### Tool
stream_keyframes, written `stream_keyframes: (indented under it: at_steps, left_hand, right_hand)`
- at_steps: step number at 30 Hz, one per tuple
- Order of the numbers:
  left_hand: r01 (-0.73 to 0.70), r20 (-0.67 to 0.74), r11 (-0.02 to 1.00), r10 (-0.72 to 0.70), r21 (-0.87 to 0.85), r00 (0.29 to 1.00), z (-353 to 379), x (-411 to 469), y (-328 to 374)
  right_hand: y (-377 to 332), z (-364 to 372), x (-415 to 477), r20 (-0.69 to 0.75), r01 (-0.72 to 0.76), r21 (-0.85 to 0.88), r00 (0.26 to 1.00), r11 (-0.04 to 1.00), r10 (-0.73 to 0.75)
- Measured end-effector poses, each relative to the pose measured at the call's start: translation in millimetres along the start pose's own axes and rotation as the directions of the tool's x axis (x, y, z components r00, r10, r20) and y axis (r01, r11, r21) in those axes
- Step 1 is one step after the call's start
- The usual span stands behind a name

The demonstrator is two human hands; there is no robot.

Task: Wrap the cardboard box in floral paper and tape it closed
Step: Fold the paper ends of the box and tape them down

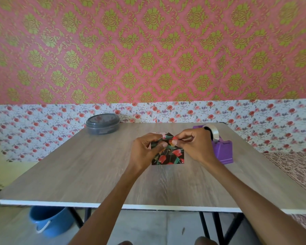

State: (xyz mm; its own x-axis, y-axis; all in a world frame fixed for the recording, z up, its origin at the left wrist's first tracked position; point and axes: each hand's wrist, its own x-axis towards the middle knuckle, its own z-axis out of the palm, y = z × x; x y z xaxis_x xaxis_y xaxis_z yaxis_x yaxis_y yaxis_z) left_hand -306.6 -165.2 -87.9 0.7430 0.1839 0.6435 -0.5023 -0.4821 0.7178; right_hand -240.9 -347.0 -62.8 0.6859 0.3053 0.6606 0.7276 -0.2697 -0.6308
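Grips the wrapped cardboard box [168, 157] with the left hand [145, 149], just left of the purple tape dispenser [222, 151]. Pinches its floral paper fold [167, 137] with the right hand [193, 144]. Has a lidded grey tin [102, 123] far left of the dispenser, contents unclear.

Table [78, 174] bears wrapped box [168, 156], tape dispenser [223, 151], grey tin [102, 124]

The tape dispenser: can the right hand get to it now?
Probably yes. The tape dispenser stands beside the right hand with nothing between them, but that hand is pinching a fold of the floral paper and must let go first.
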Motion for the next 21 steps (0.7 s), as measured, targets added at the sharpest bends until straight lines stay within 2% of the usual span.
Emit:
stream_keyframes:
  at_steps: [3,6,9,16,18,21]
  left_hand:
    - [-0.120,-0.024,0.970,0.128,0.210,0.991,-1,2,-2]
    - [-0.134,-0.033,0.928,0.155,0.347,0.987,6,-2,-2]
    - [-0.165,0.025,0.883,0.171,0.439,0.985,13,-9,-8]
    - [-0.291,0.126,0.823,0.263,0.488,0.956,23,-26,-32]
    - [-0.353,0.151,0.788,0.322,0.505,0.935,21,-26,-32]
    - [-0.423,0.192,0.733,0.382,0.533,0.904,20,-25,-32]
  right_hand:
    - [5,1,-4,0.004,0.109,-0.059,0.994,0.992,-0.109]
    - [18,3,-9,0.019,0.154,-0.115,0.988,0.981,-0.152]
    - [32,3,-17,0.072,0.191,-0.180,0.981,0.965,-0.180]
    - [52,8,-34,0.131,0.360,-0.290,0.933,0.887,-0.336]
    - [54,8,-34,0.160,0.439,-0.342,0.899,0.831,-0.409]
    - [54,3,-36,0.245,0.578,-0.429,0.814,0.694,-0.526]
